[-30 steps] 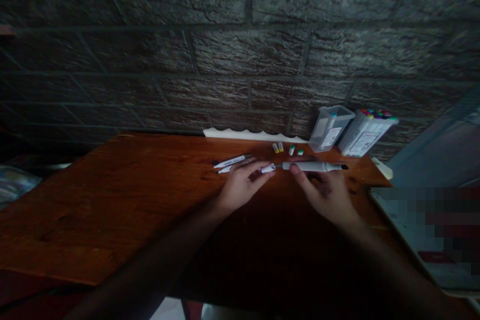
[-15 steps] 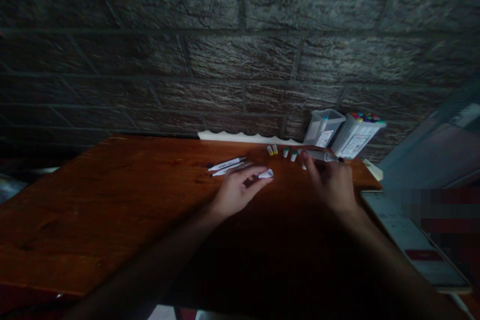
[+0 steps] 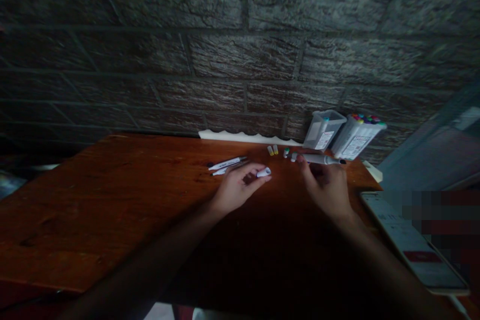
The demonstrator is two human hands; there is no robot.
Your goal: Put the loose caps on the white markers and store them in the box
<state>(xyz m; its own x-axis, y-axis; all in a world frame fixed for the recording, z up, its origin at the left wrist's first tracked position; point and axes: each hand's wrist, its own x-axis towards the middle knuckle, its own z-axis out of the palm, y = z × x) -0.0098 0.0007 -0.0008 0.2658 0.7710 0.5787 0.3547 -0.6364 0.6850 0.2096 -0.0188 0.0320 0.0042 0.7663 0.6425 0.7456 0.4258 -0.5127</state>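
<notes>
Between thumb and fingers, my left hand (image 3: 237,187) pinches a white marker cap (image 3: 263,172), its hollow end facing right. My right hand (image 3: 328,185) grips an uncapped marker (image 3: 318,159) with a grey-white barrel, lying nearly level, its dark tip pointing right. Just past the marker's left end are two green-ended caps (image 3: 286,152) on the table, one partly covered by the marker or fingers. Two yellow-ended caps (image 3: 273,150) stand a little further left. Behind my left hand lie two uncapped white markers (image 3: 226,163), side by side; the nearer one is partly hidden by my fingers.
At the back right stand a clear plastic bin (image 3: 323,132) with few pens and a second bin (image 3: 356,140) full of coloured markers. A white wavy-edged strip (image 3: 243,137) runs along the brick wall. A tablet-like device (image 3: 412,240) lies at the wooden table's (image 3: 112,210) right.
My right hand has shifted slightly left and down with the marker, bringing its left end close to the green-ended caps. My left hand, still holding the cap, moved slightly left.
</notes>
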